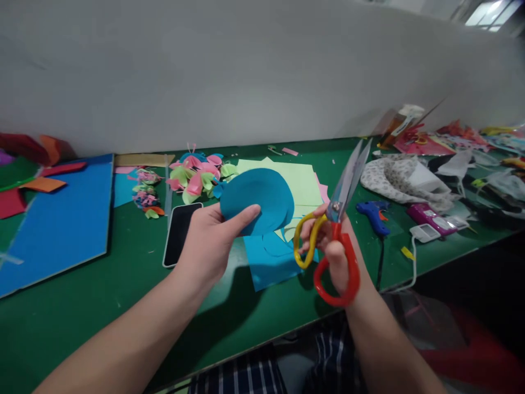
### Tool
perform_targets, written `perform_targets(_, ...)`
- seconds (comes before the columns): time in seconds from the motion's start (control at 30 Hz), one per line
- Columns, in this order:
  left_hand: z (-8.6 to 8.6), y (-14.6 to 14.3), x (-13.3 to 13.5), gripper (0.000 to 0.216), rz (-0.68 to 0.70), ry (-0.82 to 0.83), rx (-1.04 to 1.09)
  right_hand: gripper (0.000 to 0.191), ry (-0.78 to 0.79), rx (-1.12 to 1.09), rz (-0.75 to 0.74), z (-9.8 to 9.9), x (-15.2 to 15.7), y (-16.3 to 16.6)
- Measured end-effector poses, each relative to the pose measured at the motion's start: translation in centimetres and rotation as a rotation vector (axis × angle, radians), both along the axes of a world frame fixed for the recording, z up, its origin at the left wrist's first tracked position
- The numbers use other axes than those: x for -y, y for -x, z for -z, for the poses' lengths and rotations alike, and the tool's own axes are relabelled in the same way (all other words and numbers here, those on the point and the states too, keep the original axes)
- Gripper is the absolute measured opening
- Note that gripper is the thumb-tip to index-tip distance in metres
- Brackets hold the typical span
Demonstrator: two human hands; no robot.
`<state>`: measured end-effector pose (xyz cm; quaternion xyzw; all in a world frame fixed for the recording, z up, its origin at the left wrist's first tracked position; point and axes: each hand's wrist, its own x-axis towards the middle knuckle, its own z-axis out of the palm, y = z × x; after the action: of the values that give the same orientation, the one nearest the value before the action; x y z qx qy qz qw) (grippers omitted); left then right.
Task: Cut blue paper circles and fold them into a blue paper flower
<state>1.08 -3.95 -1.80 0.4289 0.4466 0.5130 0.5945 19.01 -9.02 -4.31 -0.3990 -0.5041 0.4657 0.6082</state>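
Observation:
My left hand (pixel 213 235) pinches a blue paper circle (pixel 262 197), thumb on top and fingers hidden beneath. In my right hand (pixel 334 246) is a pair of scissors (pixel 337 208) with one yellow and one red handle; the blades point up and away, slightly parted, apart from the circle. Under the circle lie light green paper sheets (pixel 299 183) and a blue paper sheet (pixel 270 271), with blue offcuts on them. A phone (pixel 179 230) rests on the table beside my left hand.
On the green table (pixel 135 306), a blue board (pixel 74 213) lies left. Pink and green paper flowers (pixel 199 178) stand behind the phone. A blue glue gun (pixel 374 216), a patterned cloth (pixel 402 183) and a purple packet (pixel 430 219) lie right, with a white cable (pixel 415 268) near the edge.

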Motion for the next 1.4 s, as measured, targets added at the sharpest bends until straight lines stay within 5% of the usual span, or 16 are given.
perform_targets(0.17, -1.7, 0.9, -0.3, 0.032, -0.216, -0.115, 0.078, 0.092, 0.158, 0.204, -0.230, 0.9, 1.5, 0.3)
perform_targets(0.3, -2.9, 1.2, 0.0, 0.028, -0.308, -0.105, 0.085, 0.084, 0.255, 0.396, -0.264, 1.9, 1.6, 1.0)
perform_targets(0.5, -2.5, 0.8, 0.7, 0.028, -0.248, -0.075, 0.075, 0.092, 0.300, 0.350, -0.259, 2.0, 1.2, 1.5)
perform_targets(0.73, -1.1, -0.1, 1.5, 0.025, -0.162, -0.050, 0.059, 0.089, 0.299, 0.272, -0.224, 1.1, 1.1, 1.6)
perform_targets(0.97, -1.3, -0.5, 1.9, 0.026, -0.125, 0.000, 0.047, 0.046, 0.376, 0.221, -0.119, 0.7, 1.1, 2.2)
perform_targets(1.4, -0.9, -0.5, 2.1, 0.024, -0.108, 0.028, 0.057, 0.046, 0.344, 0.225, -0.109, 0.6, 1.1, 2.6)
